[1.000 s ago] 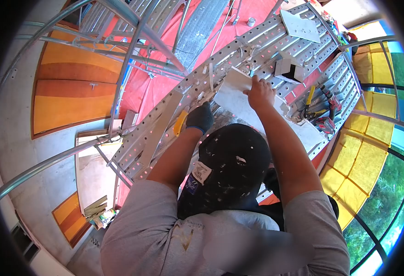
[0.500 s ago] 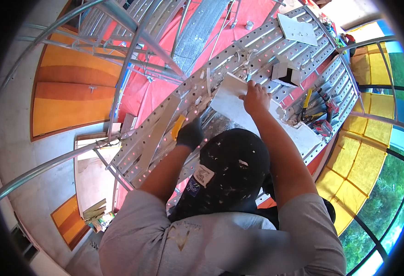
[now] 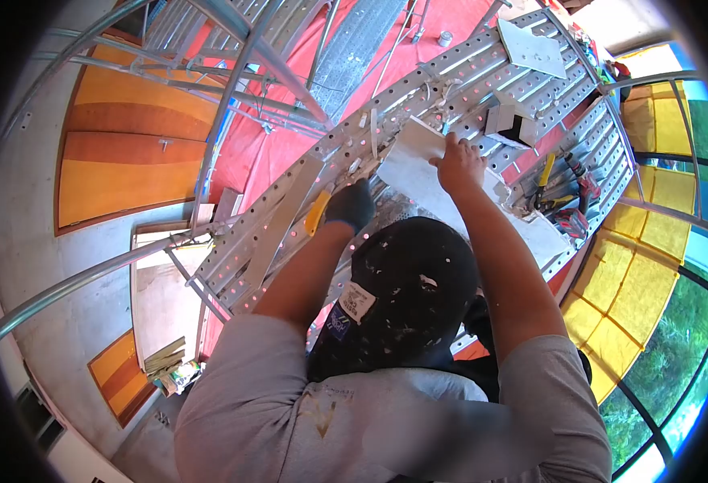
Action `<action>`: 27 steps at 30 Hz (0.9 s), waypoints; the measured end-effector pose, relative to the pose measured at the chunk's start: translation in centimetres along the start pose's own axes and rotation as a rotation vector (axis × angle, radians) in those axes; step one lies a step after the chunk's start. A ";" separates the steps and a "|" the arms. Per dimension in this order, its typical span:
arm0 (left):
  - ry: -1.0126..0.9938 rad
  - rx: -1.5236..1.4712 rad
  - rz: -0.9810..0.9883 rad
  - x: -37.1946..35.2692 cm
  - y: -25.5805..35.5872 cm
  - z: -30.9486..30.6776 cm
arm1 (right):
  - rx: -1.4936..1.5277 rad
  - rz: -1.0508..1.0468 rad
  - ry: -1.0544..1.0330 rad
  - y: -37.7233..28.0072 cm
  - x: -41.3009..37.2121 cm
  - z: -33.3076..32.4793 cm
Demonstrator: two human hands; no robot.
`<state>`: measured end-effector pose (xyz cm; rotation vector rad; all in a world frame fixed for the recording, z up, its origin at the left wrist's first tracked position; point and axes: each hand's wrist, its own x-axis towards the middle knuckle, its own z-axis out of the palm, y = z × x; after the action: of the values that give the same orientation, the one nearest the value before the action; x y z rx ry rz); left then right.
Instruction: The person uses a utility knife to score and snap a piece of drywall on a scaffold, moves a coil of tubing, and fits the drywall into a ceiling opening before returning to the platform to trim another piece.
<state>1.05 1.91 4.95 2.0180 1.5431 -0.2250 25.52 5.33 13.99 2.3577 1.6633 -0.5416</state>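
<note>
A pale flat board (image 3: 414, 161) lies across the perforated metal platform in front of my knee. My bare right hand (image 3: 460, 167) rests on the board near its far edge, thumb and fingers spread. My left hand (image 3: 350, 207), in a dark glove, is closed beside the board's left edge; whatever it grips is hidden. A yellow curved handle-like thing (image 3: 316, 212) lies just left of the glove. Farther left is a long narrow board strip (image 3: 285, 217). Small light scraps (image 3: 362, 167) lie beyond the left hand.
Pliers with yellow handles (image 3: 544, 179) and a red-and-black power tool (image 3: 570, 221) lie on the right. A grey box-shaped piece (image 3: 511, 122) and another pale board (image 3: 531, 50) are farther off. Metal scaffold tubes (image 3: 88, 287) cross the left side; red sheeting (image 3: 249, 161) is below.
My left hand has moved forward and right, away from the yellow thing and closer to the board. My right hand stays on the board. The view has shifted slightly.
</note>
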 end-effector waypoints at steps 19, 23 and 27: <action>0.013 -0.163 -0.053 -3.6 -1.8 0.8 | -0.014 -0.018 0.024 -0.3 -0.3 0.7; 0.025 -0.169 -0.069 -1.4 -1.0 2.4 | -0.004 -0.023 0.018 0.1 -0.1 0.5; 0.024 -0.194 -0.048 -4.6 -2.1 1.2 | -0.017 -0.008 -0.035 -0.4 0.0 -0.1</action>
<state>-2.04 -2.18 5.37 1.8408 1.5658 -0.0662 25.14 5.54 14.10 2.3174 1.6563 -0.5642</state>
